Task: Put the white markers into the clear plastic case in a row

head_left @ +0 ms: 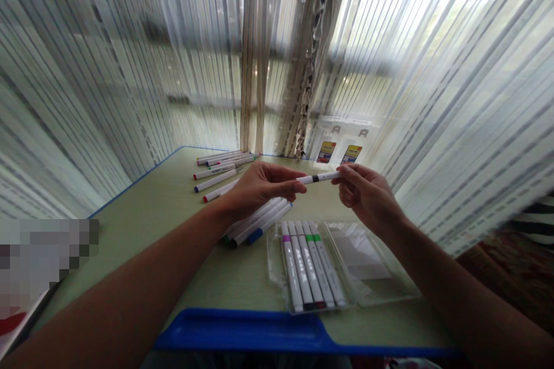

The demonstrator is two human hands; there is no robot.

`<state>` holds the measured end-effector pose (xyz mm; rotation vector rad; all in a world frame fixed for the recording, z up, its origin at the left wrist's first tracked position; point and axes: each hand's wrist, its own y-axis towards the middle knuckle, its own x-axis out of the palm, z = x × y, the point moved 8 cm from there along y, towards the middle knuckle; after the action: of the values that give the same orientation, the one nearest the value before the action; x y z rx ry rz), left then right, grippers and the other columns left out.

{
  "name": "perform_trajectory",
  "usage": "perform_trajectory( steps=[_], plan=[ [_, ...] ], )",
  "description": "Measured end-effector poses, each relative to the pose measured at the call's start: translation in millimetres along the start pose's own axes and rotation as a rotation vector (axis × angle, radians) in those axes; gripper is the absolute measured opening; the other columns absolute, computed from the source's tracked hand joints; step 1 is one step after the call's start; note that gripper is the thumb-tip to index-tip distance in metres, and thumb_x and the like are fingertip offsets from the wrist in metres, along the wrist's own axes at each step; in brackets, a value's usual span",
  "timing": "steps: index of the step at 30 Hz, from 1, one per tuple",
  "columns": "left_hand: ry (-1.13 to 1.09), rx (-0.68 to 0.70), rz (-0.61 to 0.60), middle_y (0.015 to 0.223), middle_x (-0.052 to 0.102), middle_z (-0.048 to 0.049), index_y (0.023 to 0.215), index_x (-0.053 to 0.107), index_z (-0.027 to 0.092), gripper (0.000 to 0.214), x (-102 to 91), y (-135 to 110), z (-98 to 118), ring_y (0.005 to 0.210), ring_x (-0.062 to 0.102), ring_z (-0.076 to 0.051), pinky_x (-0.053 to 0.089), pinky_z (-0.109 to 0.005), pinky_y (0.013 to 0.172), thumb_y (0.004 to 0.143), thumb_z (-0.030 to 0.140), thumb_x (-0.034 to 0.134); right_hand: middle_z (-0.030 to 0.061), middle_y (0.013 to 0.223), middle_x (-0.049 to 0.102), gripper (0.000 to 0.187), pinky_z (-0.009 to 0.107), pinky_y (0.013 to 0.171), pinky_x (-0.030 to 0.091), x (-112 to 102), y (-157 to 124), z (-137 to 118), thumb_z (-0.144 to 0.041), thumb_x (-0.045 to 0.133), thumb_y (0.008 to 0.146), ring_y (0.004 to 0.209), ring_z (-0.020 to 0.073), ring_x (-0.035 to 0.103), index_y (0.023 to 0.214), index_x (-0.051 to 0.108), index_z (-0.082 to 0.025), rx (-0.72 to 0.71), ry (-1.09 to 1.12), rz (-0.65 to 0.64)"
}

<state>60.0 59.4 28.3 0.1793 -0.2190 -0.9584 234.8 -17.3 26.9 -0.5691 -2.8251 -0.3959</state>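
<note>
Between my two hands is a white marker (326, 176) with a dark band, held nearly level above the table. My left hand (270, 180) pinches its left end, and my right hand (363, 189) pinches the right end. Below them lies an open clear plastic case (276, 265), with several white markers (309, 271) side by side in its left half. Some of those have purple or green bands. The case's transparent lid (367, 262) is folded out to the right. Under my left wrist, a bunch of loose markers (264, 220) is partly hidden.
More markers (215, 183) with coloured ends lie spread at the table's back left. Two clear packages with yellow labels (328, 151) stand against the striped curtain (194, 57) at the back. A blue tray (242, 328) runs along the near edge of the pale green table (142, 225).
</note>
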Motion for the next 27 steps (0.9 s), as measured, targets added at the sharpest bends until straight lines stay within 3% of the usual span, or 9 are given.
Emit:
perform_trajectory(
  steps=[5, 15, 27],
  plan=[
    [0.004, -0.013, 0.012, 0.084, 0.077, -0.0076, 0.099, 0.079, 0.016, 0.027, -2.0, 0, -1, 0.063, 0.064, -0.008, 0.051, -0.022, 0.064, 0.076, 0.029, 0.083, 0.0001, 0.061, 0.068, 0.026, 0.018, 0.034, 0.031, 0, -1, -3, -0.035, 0.087, 0.067, 0.038, 0.0040, 0.040, 0.074, 0.068, -0.018, -0.030, -0.019, 0.008],
    [0.001, -0.045, 0.179, 0.080, 0.074, -0.0061, 0.092, 0.078, 0.012, 0.025, -17.8, 4, -10, 0.060, 0.062, -0.009, 0.052, -0.027, 0.066, 0.076, 0.030, 0.081, 0.0012, 0.061, 0.068, 0.023, 0.018, 0.033, 0.033, 1, -3, -3, -0.034, 0.087, 0.068, 0.038, 0.0042, 0.042, 0.074, 0.072, -0.017, -0.062, -0.059, -0.009],
    [0.134, -0.010, 0.162, 0.067, 0.069, -0.0021, 0.086, 0.076, 0.009, 0.033, -12.3, 3, -2, 0.057, 0.058, -0.008, 0.046, -0.022, 0.058, 0.066, 0.033, 0.088, 0.0028, 0.062, 0.069, 0.024, 0.019, 0.033, 0.032, 3, -3, -3, -0.037, 0.087, 0.067, 0.037, 0.0042, 0.042, 0.072, 0.075, -0.017, -0.064, -0.101, -0.017]
  ],
)
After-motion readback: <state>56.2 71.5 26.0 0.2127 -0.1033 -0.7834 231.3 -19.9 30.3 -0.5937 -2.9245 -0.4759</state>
